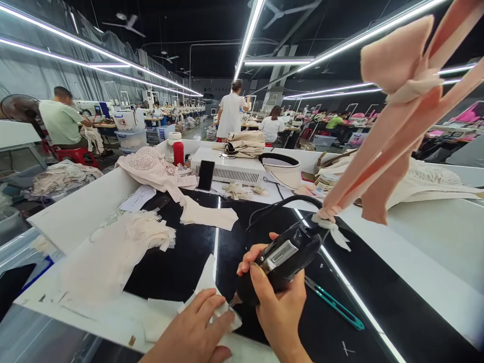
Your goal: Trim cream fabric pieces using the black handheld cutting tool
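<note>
My right hand (282, 302) is wrapped round a black handheld power tool (291, 257) with a metal plate on its side. The tool's narrow tip points down-left, close to my left fingertips. Knotted pink fabric strips (397, 121) hang from above and are tied to the tool's rear end, where a black cable (287, 200) also leaves it. My left hand (200, 322) has its fingers together on a small pale fabric piece (206, 277), gripping it against the table edge. Part of that piece is hidden under the fingers.
On the black tabletop (189, 259) lie teal thread snips (336, 304) and a cream fabric piece (207, 216). Pale fabric pieces (124, 247) are piled at the left. Behind stand a phone (206, 175), a white box (230, 171) and a red thread spool (178, 153). Other people work farther back.
</note>
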`<state>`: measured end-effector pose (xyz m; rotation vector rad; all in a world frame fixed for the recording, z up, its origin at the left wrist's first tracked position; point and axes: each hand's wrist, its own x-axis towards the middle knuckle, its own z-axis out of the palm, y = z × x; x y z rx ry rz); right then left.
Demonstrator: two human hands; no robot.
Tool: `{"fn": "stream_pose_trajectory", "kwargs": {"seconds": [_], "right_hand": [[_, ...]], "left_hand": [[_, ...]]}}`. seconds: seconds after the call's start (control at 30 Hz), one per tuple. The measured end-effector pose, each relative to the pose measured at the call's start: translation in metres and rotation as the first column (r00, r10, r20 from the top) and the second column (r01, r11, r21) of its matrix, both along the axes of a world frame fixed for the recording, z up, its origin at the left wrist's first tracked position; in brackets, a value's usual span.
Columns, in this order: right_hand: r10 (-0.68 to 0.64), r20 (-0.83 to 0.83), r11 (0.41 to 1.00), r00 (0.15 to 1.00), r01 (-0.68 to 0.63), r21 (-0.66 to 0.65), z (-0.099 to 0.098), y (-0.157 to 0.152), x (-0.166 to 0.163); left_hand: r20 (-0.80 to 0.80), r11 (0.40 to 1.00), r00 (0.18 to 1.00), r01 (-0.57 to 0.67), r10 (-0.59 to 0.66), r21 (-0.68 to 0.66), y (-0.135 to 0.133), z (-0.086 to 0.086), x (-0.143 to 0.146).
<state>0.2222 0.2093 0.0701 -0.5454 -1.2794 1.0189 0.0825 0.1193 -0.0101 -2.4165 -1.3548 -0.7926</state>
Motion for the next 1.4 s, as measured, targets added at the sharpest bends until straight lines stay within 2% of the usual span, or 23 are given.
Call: {"fn": "stream_pose_trajectory", "kwargs": {"seconds": [0.2, 0.4, 0.6, 0.83, 1.17, 1.4], "right_hand": [[0.027, -0.048, 1.0, 0.998, -0.027, -0.004, 0.002, -0.001, -0.001], [0.028, -0.059, 1.0, 0.998, -0.028, 0.002, 0.004, -0.002, -0.002], [0.043, -0.075, 0.999, 0.996, -0.044, -0.009, 0.004, -0.003, -0.001], [0.044, -0.08, 0.999, 0.996, -0.045, -0.014, 0.005, -0.003, 0.0], [0.027, -0.129, 0.999, 0.991, -0.032, -0.037, 0.008, 0.001, -0.011], [0.025, -0.085, 0.999, 0.996, -0.028, -0.037, 0.004, 0.003, -0.015]], "left_hand": [[-0.004, 0.985, 1.0, -0.031, 0.031, -0.172, 0.002, 0.029, -0.018], [-0.009, 0.966, 1.0, -0.015, 0.014, -0.257, 0.007, 0.03, -0.034], [-0.054, 0.98, 0.998, 0.011, -0.022, -0.197, 0.007, 0.022, -0.033], [-0.133, 0.985, 0.991, -0.016, -0.006, -0.17, 0.005, 0.014, -0.029], [-0.12, 0.989, 0.993, -0.024, 0.007, -0.143, 0.004, 0.018, -0.026], [-0.107, 0.993, 0.994, -0.017, 0.005, -0.117, 0.004, 0.02, -0.023]]}}
